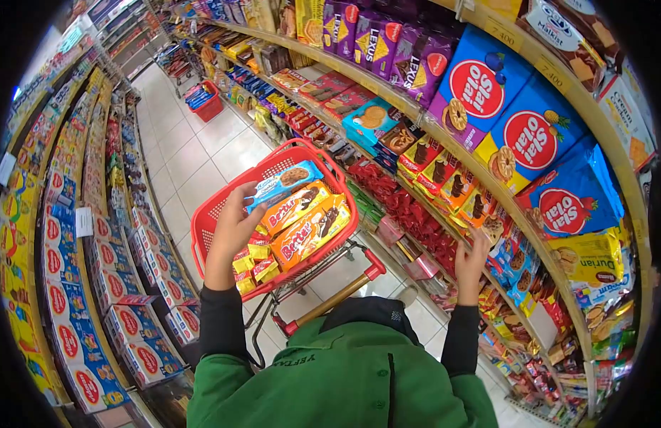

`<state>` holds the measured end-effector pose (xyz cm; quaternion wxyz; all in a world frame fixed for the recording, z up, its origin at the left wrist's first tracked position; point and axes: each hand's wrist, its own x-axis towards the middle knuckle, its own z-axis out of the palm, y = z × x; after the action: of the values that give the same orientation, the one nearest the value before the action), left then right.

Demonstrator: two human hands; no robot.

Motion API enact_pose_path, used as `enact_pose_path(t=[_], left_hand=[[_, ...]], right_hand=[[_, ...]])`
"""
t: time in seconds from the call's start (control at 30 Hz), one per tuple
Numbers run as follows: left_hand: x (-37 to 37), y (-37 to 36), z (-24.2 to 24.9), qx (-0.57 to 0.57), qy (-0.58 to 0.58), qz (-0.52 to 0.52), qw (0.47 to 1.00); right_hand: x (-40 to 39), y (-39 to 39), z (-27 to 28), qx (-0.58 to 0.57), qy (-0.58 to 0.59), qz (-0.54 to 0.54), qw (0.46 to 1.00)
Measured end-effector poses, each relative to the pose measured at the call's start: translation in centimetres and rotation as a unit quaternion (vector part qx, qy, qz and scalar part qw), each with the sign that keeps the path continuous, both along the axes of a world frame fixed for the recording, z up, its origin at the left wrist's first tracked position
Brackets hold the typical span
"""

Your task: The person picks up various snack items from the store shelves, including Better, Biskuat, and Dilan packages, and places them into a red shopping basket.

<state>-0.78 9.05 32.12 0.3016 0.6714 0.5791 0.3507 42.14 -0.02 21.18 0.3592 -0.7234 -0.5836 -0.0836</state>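
Observation:
My left hand (237, 227) is over the red basket (321, 151), its fingers apart at the near end of a blue cookie pack (291, 180). Beside that pack lie two orange Better biscuit packs (312, 232), and several small yellow-and-red packets (253, 262) fill the basket's near left corner. My right hand (472, 262) reaches to the shelf on the right, fingers spread and pointing at the shelf edge. Just beyond its fingertips are orange-and-brown biscuit packs (477, 207) and a brown cookie pack (493, 227). Blue cookie packs (512, 267) hang close to its right.
The basket rests on a cart with a red-ended handle (337, 298) right before me. Shelves of Slai O'lai (479, 87) and Lexus packs (377, 48) rise on the right. Boxed biscuits (70, 299) line the left. Another red basket (204, 103) stands up the tiled aisle (180, 153).

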Motion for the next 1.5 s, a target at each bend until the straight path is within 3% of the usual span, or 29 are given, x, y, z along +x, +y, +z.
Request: enact_pose_path(t=[0.1,0.17,0.27,0.43,0.53,0.67,0.73,0.8,0.93,1.07,1.2,1.3,1.43,1.5], left_hand=[[-2.4,-0.1,-1.2,-0.039,-0.021,-0.055,0.997],[-2.7,-1.0,-0.5,-0.061,-0.017,-0.058,0.996],[-2.5,-2.1,-0.4,-0.11,-0.041,-0.061,0.991],[-0.3,-1.6,-2.4,-0.116,0.128,-0.153,0.973],[1.3,-1.1,-2.4,-0.138,0.246,-0.15,0.948],[0.7,0.4,-5.0,-0.15,0.292,-0.187,0.926],[1.6,-0.1,-4.6,-0.186,0.337,-0.158,0.909],[2.7,-0.7,-4.5,-0.2,0.387,-0.108,0.894],[4.0,-2.2,-7.0,-0.075,0.324,-0.016,0.943],[3.8,-2.0,-7.0,-0.062,0.278,0.018,0.958],[2.5,-1.0,-4.6,0.066,0.253,0.02,0.965],[1.5,0.3,-1.1,0.087,0.234,0.041,0.968],[-1.5,2.6,-0.9,0.063,0.029,-0.001,0.998],[-1.8,3.4,0.3,0.07,0.041,-0.041,0.996]], right_hand=[[1.4,-4.1,-1.3,-0.024,0.106,-0.024,0.994],[2.1,-6.9,-2.3,0.026,0.252,-0.052,0.966],[3.1,-11.7,-2.7,0.004,0.292,-0.115,0.95],[5.0,-15.3,-6.1,0.007,0.351,-0.153,0.924],[2.6,-13.3,-3.7,0.035,0.37,-0.114,0.921],[2.0,-10.5,-2.1,-0.037,0.47,-0.02,0.882],[2.4,-8.9,-1.8,-0.073,0.52,0.039,0.85],[2.6,-7.2,-0.8,-0.116,0.486,0.099,0.86],[3.3,-3.3,0.8,-0.183,0.472,0.194,0.84],[3.0,0.8,2.8,-0.224,0.446,0.252,0.829],[1.5,4.0,5.4,-0.232,0.425,0.276,0.83],[-0.5,5.4,5.7,-0.239,0.431,0.299,0.817],[-4.8,6.5,5.7,-0.272,0.428,0.33,0.796],[-7.3,7.3,6.8,-0.284,0.394,0.353,0.799]])
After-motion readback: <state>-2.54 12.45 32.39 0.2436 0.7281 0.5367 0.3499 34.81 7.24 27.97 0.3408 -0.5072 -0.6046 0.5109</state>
